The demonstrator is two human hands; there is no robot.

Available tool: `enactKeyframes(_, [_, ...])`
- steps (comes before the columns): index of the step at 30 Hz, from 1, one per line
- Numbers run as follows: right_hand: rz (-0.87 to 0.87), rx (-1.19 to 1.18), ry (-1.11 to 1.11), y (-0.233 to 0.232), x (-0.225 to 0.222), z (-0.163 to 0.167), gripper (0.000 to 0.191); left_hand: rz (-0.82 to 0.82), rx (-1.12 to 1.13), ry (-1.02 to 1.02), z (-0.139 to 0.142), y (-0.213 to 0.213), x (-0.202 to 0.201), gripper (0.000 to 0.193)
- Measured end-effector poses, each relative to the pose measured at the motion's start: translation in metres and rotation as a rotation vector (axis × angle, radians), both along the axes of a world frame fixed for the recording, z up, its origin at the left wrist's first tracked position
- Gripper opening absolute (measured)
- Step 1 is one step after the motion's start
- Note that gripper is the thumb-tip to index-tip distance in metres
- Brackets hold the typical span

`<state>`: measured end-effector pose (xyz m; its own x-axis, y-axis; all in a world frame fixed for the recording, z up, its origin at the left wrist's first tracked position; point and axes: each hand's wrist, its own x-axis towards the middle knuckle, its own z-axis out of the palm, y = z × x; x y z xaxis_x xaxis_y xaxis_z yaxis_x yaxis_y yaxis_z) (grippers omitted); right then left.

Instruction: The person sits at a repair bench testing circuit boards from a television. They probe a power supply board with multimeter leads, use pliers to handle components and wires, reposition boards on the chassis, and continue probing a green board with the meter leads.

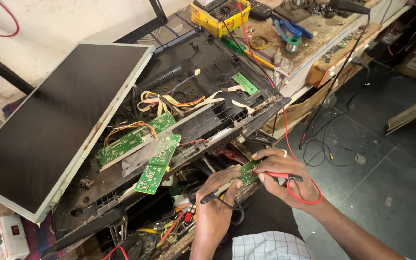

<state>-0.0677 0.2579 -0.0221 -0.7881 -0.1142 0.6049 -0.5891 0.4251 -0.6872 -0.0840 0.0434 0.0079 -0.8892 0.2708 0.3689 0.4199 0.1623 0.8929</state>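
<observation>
The small green circuit board [249,172] sits low in the head view, pinched between the two hands over the person's lap, just off the front edge of the cluttered worktop [309,36]. Its long axis runs from about 8 o'clock to 2 o'clock, and only a narrow strip of green shows between the fingers.

The right hand [285,175] lies at 3 o'clock of the board, thumb and fingers closed on a red test probe [278,175] laid nearly flat, its tip pointing toward 9 o'clock onto the board; the forefinger also presses the board's far end. The left hand [220,185] lies at 8 o'clock, fingers curled together around a black test probe [214,195] and the board's near end. Both hands touch the board, neither plainly nearer.

The red lead [285,130] climbs toward 12 o'clock to the yellow meter [220,14] at the far end of the worktop. At 10 o'clock of the board lies the opened black rear shell of a television [198,91] with further green boards [157,166] and ribbon wires; the flat screen panel [49,120] leans at 9 o'clock.

Hidden: most of the board's face, both probe tips where they meet it, and where the black lead runs below the left wrist. Whether the black tip touches the board cannot be told
</observation>
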Motion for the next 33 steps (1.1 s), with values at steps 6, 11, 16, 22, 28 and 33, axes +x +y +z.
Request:
enactKeyframes(6, [0.005, -0.008, 0.008, -0.0003, 0.0004, 0.0008, 0.009, 0.005, -0.034, 0.022, 0.0007, -0.0002, -0.0005, 0.015])
enactKeyframes(11, [0.008, 0.007, 0.005, -0.0014, -0.0002, 0.0029, 0.009, -0.018, -0.030, 0.086, 0.0010, -0.0022, -0.0008, 0.013])
enactKeyframes(16, [0.009, 0.019, 0.007, -0.0029, 0.0001, 0.0047, 0.010, -0.014, -0.028, 0.103, -0.0019, -0.0030, -0.0021, 0.013])
enactKeyframes(22, [0.010, 0.032, -0.001, -0.0039, -0.0023, 0.0057, 0.009, -0.006, -0.052, 0.062, -0.0027, -0.0045, -0.0027, 0.013])
enactKeyframes(28, [0.033, 0.024, -0.035, -0.0042, -0.0023, 0.0041, 0.007, 0.003, -0.042, 0.054, -0.0054, -0.0066, 0.0014, 0.017])
enactKeyframes(33, [-0.009, 0.048, 0.024, -0.0046, -0.0067, 0.0019, 0.007, -0.009, -0.048, 0.083, -0.0065, -0.0042, -0.0038, 0.014])
